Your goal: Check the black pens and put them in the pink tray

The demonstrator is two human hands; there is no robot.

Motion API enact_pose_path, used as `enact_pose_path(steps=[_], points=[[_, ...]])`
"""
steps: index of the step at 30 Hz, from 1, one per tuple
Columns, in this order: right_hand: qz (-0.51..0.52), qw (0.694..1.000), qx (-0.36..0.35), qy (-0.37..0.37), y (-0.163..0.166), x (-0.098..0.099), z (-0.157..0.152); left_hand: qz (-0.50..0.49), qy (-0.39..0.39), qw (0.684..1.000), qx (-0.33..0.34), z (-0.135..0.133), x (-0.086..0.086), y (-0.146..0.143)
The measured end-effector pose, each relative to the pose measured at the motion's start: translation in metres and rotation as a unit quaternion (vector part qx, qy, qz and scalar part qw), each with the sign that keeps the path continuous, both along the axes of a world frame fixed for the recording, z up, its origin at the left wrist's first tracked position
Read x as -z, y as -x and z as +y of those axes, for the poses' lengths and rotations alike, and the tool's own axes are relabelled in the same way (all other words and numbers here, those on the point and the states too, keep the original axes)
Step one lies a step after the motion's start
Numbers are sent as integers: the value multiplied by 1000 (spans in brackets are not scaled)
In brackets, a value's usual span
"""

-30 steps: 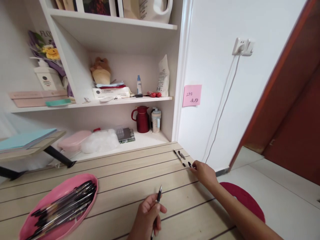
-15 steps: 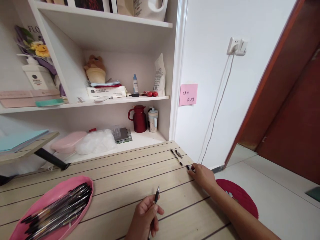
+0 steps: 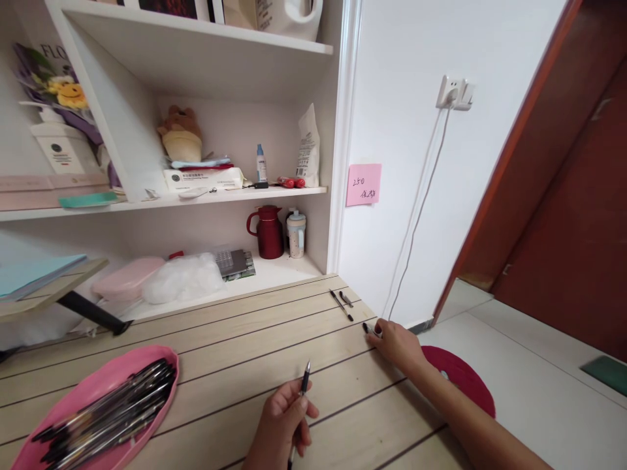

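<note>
My left hand (image 3: 287,418) is closed around a pen (image 3: 304,382), whose silver writing tip points up and away from me. Over at the right edge of the table, my right hand (image 3: 394,343) pinches a small black-ended piece that looks like a pen cap (image 3: 366,328), partly hidden by the fingers; it lies at the tabletop. Just beyond it, a thin pen (image 3: 341,305) rests on the table beside a short dark pen piece (image 3: 345,299). To the left, a pink tray (image 3: 169,356) holds a pile of several black and clear pens (image 3: 112,408).
The wood-slat table (image 3: 235,352) meets a white shelf unit (image 3: 323,261) with a red jug (image 3: 270,235) and a tumbler (image 3: 296,235). A small raised stand (image 3: 95,267) is at left. Right of the table are a white wall and a round red seat (image 3: 463,378).
The whole view has shifted slightly, so things appear a little further left. Both hands keep the same hold and nearly the same place on the table.
</note>
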State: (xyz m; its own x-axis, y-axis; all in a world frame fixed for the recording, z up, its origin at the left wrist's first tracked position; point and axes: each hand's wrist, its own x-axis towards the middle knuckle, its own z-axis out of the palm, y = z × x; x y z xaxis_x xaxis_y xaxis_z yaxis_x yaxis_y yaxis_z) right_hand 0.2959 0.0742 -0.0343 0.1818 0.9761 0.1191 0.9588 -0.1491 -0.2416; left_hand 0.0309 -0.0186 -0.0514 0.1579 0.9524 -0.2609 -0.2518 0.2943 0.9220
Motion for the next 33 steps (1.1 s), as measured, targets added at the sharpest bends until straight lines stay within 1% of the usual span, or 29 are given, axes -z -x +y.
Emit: enact_pose_path(steps=[2, 3, 4, 5, 6, 7, 8, 9, 10, 11, 12, 14, 16, 20, 22, 23, 25, 27, 30, 31, 33], points=[[48, 998, 6, -30, 4, -7, -7, -16, -1, 1000, 3, 1, 0, -1], [92, 995, -4, -43, 10, -11, -12, -28, -1, 1000, 4, 1, 0, -3], [153, 987, -23, -52, 20, -14, -18, -41, -2, 999, 6, 0, -1, -4], [231, 970, -59, -48, 32, -18, -25, -54, -2, 999, 8, -1, -3, -6], [332, 937, -104, -33, 47, -20, -33, -67, -2, 998, 10, -2, -5, -9], [434, 890, -141, -10, 63, -22, -42, -77, -6, 997, 11, -4, -7, -11], [516, 838, -173, 24, 80, -23, -50, -84, -13, 996, 12, -6, -9, -14], [578, 791, -192, 49, 97, -24, -58, -87, -21, 996, 14, -8, -11, -16], [624, 752, -200, 64, 111, -25, -65, -86, -29, 996, 15, -9, -11, -18], [660, 724, -191, 66, 123, -25, -70, -83, -36, 996, 12, -10, -11, -19], [682, 708, -172, 59, 131, -25, -73, -79, -39, 996, 9, -11, -11, -20], [701, 699, -135, 39, 140, -25, -76, -76, -40, 996, 2, -11, -8, -20], [711, 692, -122, 35, 140, -26, -76, -85, -30, 996, 3, -11, -6, -19], [746, 642, -159, 76, 134, -28, -74, -116, 0, 993, 35, -13, -11, -18], [760, 624, -157, 92, 133, -28, -73, -115, -1, 993, 34, -15, -16, -18], [762, 623, -150, 97, 133, -27, -73, -110, -3, 994, 29, -15, -18, -19], [753, 635, -140, 101, 133, -25, -71, -101, 0, 995, 20, -15, -20, -20], [743, 644, -154, 99, 133, -22, -69, -101, 8, 995, 17, -15, -19, -20], [758, 622, -164, 111, 132, -18, -68, -107, 11, 994, 19, -15, -17, -19], [760, 619, -159, 117, 132, -18, -68, -107, 10, 994, 21, -14, -17, -19], [756, 625, -154, 119, 132, -17, -68, -106, 13, 994, 25, -14, -15, -18]])
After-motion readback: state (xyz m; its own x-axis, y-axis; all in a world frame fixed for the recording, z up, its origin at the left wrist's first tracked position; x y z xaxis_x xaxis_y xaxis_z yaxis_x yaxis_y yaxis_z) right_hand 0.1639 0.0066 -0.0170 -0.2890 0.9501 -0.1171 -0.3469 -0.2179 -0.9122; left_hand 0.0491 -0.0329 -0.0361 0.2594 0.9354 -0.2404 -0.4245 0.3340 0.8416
